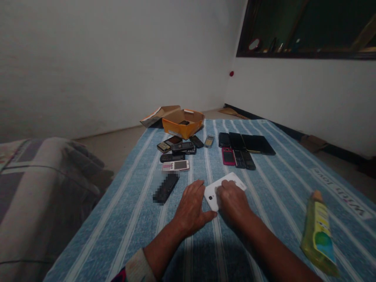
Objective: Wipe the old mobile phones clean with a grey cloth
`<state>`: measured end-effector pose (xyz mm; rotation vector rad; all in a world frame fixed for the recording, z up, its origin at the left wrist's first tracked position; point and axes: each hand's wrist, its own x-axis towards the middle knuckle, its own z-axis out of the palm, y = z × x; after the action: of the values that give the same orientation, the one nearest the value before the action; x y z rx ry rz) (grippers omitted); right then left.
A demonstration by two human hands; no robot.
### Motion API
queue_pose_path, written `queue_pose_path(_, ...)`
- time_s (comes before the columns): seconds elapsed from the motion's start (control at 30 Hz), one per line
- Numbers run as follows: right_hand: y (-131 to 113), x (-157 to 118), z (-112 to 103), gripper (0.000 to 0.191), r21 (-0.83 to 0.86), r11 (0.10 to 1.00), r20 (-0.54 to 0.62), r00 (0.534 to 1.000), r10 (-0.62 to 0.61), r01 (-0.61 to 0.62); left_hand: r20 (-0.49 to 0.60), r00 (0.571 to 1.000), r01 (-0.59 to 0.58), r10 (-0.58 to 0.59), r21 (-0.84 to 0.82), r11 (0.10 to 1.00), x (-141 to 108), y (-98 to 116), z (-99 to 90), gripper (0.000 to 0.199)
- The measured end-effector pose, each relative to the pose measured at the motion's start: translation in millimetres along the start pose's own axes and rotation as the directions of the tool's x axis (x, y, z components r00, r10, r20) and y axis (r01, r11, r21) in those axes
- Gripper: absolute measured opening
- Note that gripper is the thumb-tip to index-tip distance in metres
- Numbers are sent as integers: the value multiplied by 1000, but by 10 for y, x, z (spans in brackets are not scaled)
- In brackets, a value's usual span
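Note:
A white smartphone [212,192] lies back side up on the striped cloth, its camera lens showing at the near left end. Around that end my left hand [192,207] grips it, fingers at the far corner and thumb at the near edge. My right hand [233,199] is closed, with curled fingers pressed on the phone's back; whether something small is inside them is hidden. A dark phone, partly pixelated [167,188], lies left of my left hand. Beyond it are a white and pink keypad phone [176,165] and several dark keypad phones [182,146].
An open orange box [179,127] stands at the far end. On the right lie a pink phone [228,156], several dark phones and a black tablet [258,144]. A yellow-green bottle [320,239] lies near the right edge. Cloth-covered furniture [49,196] stands at left.

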<state>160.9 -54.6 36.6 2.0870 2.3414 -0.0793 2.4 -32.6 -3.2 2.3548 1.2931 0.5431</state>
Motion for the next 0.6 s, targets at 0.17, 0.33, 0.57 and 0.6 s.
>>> queue_pose_path(0.17,29,293,-38,29,-35,998,-22,999,45,-46,5,1000,-15,15,8,1000,4,-8,-3,67)
queue_pose_path(0.33,-100,235,-20,25,-13,999,-57,998,-30,29,-18,999,-28,28,16,999,12,-45,24,66)
queue_pose_path(0.57,-99,193,-39,24,-24,999,-60,997,-41,40,-37,998,-57,58,26,998,23,-72,23,62)
queue_pose_path(0.6,-33,225,-44,25,-38,999,-55,998,6,-8,-41,997,-60,61,24,998,23,-70,18,62)
